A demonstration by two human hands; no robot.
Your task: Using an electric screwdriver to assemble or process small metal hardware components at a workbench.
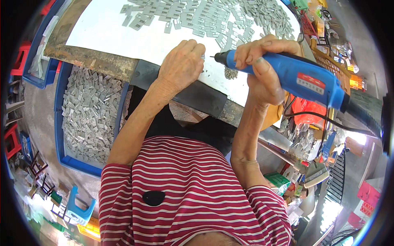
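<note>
White tabletop (123,37) strewn with grey metal pieces (213,18), cluttered workshop around.

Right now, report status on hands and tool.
Right hand grips blue rotary tool. Left hand pinches small grey piece at its tip. Grey pieces heaped beyond.

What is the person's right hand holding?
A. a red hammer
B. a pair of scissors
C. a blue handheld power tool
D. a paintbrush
C: the right hand is wrapped around a blue handheld power tool, whose tip points toward the left hand over the white tabletop.
</note>
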